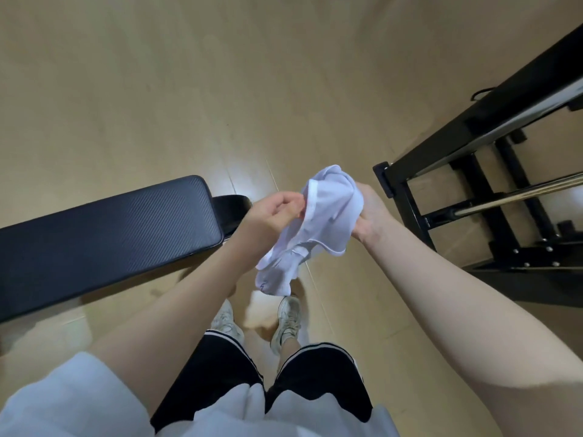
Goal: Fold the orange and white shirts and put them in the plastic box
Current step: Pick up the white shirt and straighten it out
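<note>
Pale wooden flooring (157,89) is seen below; the white shirt (318,222) is held bunched in mid-air, pinched by the left hand (277,212) and gripped by the right hand (367,212). Folding is barely begun; no orange shirt or box is visible.

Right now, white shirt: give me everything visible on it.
The thin white fabric shirt is bunched and crumpled, not folded, held in the air above the tan wood floor. A ribbed band edge curves along its upper left. The left hand pinches that edge; the right hand grips the other side. The lower part hangs loose toward the person's shoes, with a faint small mark.
</note>
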`<state>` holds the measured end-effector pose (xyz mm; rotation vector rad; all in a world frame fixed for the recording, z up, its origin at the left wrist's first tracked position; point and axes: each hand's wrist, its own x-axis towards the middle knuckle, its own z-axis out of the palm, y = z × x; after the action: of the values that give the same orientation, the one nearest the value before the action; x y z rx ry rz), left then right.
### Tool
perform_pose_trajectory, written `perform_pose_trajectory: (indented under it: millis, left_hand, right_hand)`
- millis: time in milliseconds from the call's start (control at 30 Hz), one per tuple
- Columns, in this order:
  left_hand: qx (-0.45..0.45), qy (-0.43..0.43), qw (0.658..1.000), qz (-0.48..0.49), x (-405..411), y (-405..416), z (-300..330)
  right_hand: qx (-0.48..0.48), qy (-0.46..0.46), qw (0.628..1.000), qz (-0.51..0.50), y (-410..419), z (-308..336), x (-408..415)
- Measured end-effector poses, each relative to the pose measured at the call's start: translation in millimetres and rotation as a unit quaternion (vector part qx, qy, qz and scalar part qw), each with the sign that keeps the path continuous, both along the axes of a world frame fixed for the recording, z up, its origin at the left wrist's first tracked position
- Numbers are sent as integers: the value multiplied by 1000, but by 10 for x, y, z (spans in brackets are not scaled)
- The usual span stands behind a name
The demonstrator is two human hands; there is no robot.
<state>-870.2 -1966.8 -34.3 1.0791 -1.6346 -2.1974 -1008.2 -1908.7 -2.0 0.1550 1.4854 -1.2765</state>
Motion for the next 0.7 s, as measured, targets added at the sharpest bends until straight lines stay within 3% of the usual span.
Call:
perform_pose_trajectory:
  millis: [100,133,233,333,467,567,700]
  left_hand:
    - [-14,-12,999,-35,-45,19,-5]
    - [-30,-26,999,-26,-58,25,-10]
    - [-53,-49,997,31,-76,-7,-8]
    - [-31,-60,996,62,-122,-53,66]
    - [-33,-88,993,71,-184,-87,99]
    - [-37,-81,993,83,-172,-105,117]
    - [-39,-82,994,65,-54,-182,58]
  right_hand:
    - [-43,-118,990,-69,18,26,51]
    - [-66,-118,988,-72,34,-20,48]
    - [-27,34,999,1,99,-193,1]
    - [-20,172,983,69,236,-195,102]
    - [-13,366,911,188,419,-215,351]
    - [3,485,861,153,409,-279,451]
    - [-52,496,864,75,341,-278,435]
